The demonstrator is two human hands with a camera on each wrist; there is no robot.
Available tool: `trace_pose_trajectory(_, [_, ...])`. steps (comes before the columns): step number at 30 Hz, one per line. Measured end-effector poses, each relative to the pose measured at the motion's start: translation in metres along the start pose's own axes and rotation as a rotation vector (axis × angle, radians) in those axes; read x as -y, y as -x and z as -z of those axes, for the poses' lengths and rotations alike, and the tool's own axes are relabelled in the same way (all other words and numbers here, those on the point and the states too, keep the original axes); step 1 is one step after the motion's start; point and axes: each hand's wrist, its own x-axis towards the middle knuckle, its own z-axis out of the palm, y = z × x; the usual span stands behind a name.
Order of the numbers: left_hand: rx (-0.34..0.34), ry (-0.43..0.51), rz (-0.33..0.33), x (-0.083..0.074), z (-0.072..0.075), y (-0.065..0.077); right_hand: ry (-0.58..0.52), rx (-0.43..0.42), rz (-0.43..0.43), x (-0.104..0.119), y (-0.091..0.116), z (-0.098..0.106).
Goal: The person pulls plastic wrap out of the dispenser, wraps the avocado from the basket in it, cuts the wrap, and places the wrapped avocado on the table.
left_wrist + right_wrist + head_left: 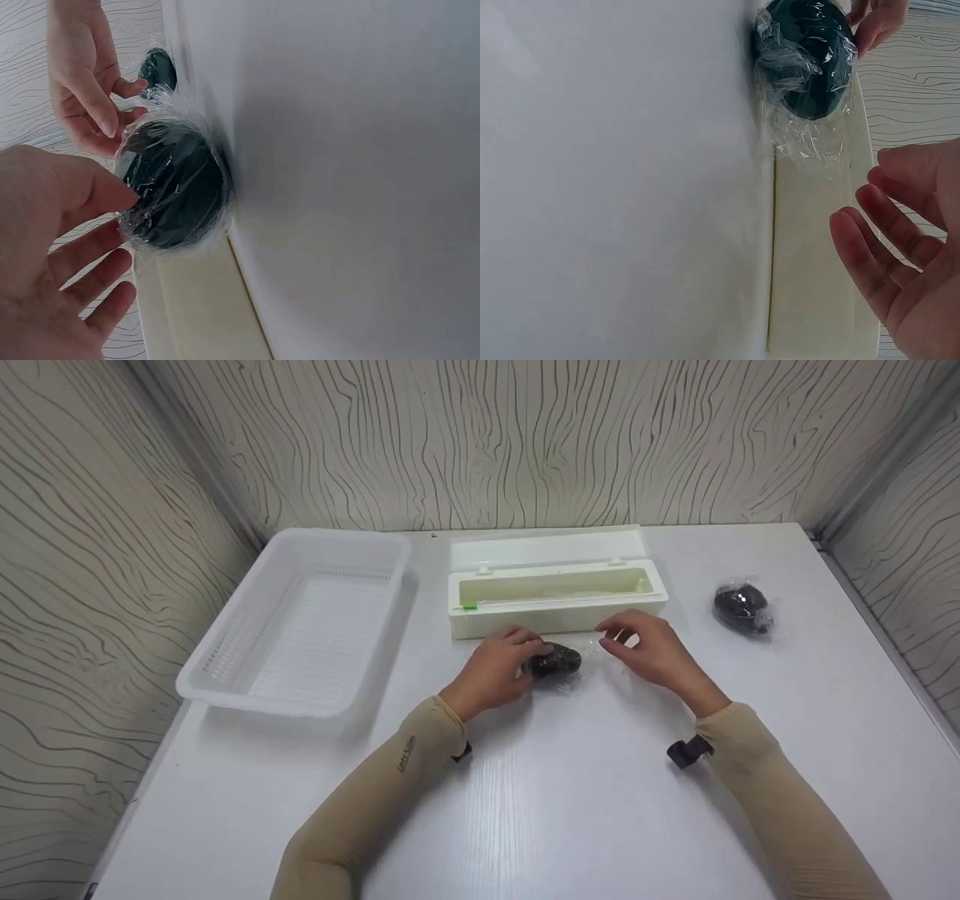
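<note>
A dark, glossy oval object [559, 661] wrapped in clear cling film lies on the white table, just in front of a long cream box. My left hand [495, 669] holds its left end, thumb on the near side and fingers over the far side. Crinkled film [810, 146] sticks out from the object's other end. Beside that loose film is my right hand [646, 649], its fingers loosely bent and apart, nothing visible between them. The cream box [559, 622] has its lid [547, 549] up, with a green slider [469, 606] on a rail along its front edge.
A second film-wrapped dark oval object [741, 607] lies at the right of the table. To the left stands a white plastic basket [360, 660] with a slotted bottom. Patterned panels [480, 442] wall the table at the back and sides.
</note>
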Motion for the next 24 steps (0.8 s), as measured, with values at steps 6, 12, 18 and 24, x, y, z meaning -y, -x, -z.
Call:
trace_pose_trajectory(6, [-0.014,-0.008,-0.031,0.001,-0.001,0.000,0.000,0.006,0.001,-0.003,0.001,0.001])
trace_pose_trajectory(12, [0.000,-0.004,-0.054,0.004,0.001,-0.002,-0.062,0.133,0.029,-0.006,0.004,-0.001])
trace_pose_trajectory(18, [0.033,0.019,-0.070,0.010,0.002,-0.004,-0.130,0.342,0.003,-0.003,0.007,-0.007])
trace_pose_trajectory(24, [0.068,0.040,-0.056,0.014,0.003,-0.005,-0.161,0.498,-0.087,0.006,0.011,-0.011])
